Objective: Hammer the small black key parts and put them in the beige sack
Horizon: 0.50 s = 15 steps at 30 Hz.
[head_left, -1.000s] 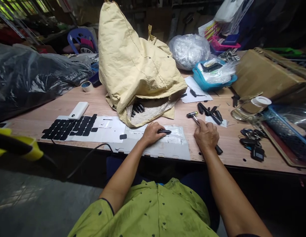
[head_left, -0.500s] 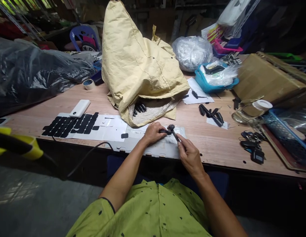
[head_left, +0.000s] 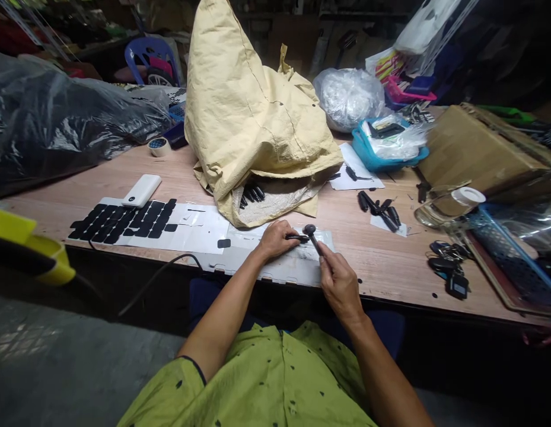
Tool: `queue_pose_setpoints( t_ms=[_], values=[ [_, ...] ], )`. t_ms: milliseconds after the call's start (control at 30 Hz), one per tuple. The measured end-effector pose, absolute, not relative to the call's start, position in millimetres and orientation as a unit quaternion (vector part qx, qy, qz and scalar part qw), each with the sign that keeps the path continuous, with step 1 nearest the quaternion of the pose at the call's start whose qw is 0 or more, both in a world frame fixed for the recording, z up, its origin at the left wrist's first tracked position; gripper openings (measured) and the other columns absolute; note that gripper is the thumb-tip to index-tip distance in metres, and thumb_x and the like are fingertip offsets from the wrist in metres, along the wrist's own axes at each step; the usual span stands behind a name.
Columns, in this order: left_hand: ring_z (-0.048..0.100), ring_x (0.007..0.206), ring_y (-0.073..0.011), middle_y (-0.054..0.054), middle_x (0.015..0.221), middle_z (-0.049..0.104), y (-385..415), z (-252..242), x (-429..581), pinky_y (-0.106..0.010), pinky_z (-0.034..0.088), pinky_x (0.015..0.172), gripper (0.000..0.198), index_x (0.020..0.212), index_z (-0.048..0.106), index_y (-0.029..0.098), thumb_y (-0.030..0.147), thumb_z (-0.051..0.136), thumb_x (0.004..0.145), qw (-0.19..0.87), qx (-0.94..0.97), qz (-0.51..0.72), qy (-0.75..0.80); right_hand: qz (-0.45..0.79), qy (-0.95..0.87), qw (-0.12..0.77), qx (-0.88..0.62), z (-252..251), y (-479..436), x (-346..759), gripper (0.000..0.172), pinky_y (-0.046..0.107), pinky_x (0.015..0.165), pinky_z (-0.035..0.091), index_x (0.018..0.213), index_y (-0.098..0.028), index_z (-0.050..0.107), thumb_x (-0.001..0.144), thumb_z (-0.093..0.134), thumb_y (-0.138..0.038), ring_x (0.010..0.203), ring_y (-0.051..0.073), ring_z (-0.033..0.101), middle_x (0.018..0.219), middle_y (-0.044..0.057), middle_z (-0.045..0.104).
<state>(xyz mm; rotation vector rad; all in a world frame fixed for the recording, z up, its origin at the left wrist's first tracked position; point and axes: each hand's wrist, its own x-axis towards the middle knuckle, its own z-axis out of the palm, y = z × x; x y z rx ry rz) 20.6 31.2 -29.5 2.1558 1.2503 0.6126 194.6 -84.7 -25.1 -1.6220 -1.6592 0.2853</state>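
Note:
My left hand (head_left: 276, 238) rests at the near edge of the table, its fingers closed on a slim black plastic piece (head_left: 297, 238) whose end points right. In my right hand (head_left: 340, 280) is a black round-headed tool (head_left: 314, 239), gripped by its handle. The tool's knob-like head lies over or against the end of the piece; whether they touch I cannot tell. Beneath both hands lies a flat whitish board (head_left: 279, 270). Just beyond them, the mouth of a large beige sack (head_left: 257, 118) shows several black pieces (head_left: 254, 193) inside.
On the left, black stickers (head_left: 110, 222) in rows lie on white paper beside a white power bank (head_left: 142, 190) and a tape roll (head_left: 159, 146). To the right are loose black pieces (head_left: 382, 207), key fobs (head_left: 451, 267), a glass jar (head_left: 448, 206) and a turquoise basket (head_left: 373, 155).
The camera view has shifted slightly. Both hands keep their grips, and the tool's head stays at nearly the same place by the black piece.

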Motion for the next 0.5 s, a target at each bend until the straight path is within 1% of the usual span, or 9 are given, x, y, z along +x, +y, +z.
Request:
queue_pose_setpoints(
  t_ms=[200, 300, 400, 500],
  values=[
    [0.059, 0.086, -0.0178, -0.001, 0.085, 0.062, 32.0, -31.4, 20.4, -0.03, 0.046, 0.082, 0.017, 0.098, 0.081, 0.026, 0.031, 0.072, 0.084, 0.278, 0.804, 0.224, 0.475, 0.129, -0.657, 0.378, -0.639, -28.8, -86.8, 199.4, 0.041, 0.033, 0.082, 0.056, 0.128, -0.028, 0.07, 0.098, 0.042, -0.031, 0.097, 0.022, 0.07, 0.103, 0.007, 0.075],
    [0.06, 0.088, -0.0186, -0.001, 0.086, 0.063, 32.5, -31.8, 20.5, -0.03, 0.047, 0.083, 0.019, 0.1, 0.081, 0.025, 0.03, 0.072, 0.084, 0.276, 0.807, 0.217, 0.475, 0.109, -0.65, 0.385, -0.646, -29.5, -78.5, 207.7, 0.041, 0.033, 0.083, 0.055, 0.127, -0.027, 0.071, 0.098, 0.041, -0.031, 0.099, 0.022, 0.069, 0.106, 0.008, 0.074],
    [0.06, 0.09, -0.0197, -0.002, 0.088, 0.063, 32.2, -30.3, 20.1, -0.031, 0.047, 0.084, 0.019, 0.1, 0.08, 0.024, 0.031, 0.072, 0.084, 0.274, 0.808, 0.213, 0.477, 0.045, -0.624, 0.365, -0.689, -26.8, -57.9, 225.0, 0.042, 0.031, 0.076, 0.05, 0.129, -0.026, 0.07, 0.097, 0.042, -0.029, 0.091, 0.022, 0.065, 0.1, 0.008, 0.072],
    [0.06, 0.092, -0.0209, -0.003, 0.089, 0.065, 31.0, -28.8, 18.9, -0.032, 0.047, 0.085, 0.018, 0.098, 0.079, 0.023, 0.032, 0.071, 0.084, 0.276, 0.807, 0.217, 0.476, -0.015, -0.596, 0.29, -0.748, -27.4, -31.4, 246.1, 0.04, 0.029, 0.065, 0.039, 0.127, -0.027, 0.072, 0.095, 0.048, -0.025, 0.082, 0.02, 0.057, 0.089, 0.006, 0.065]
  ],
)
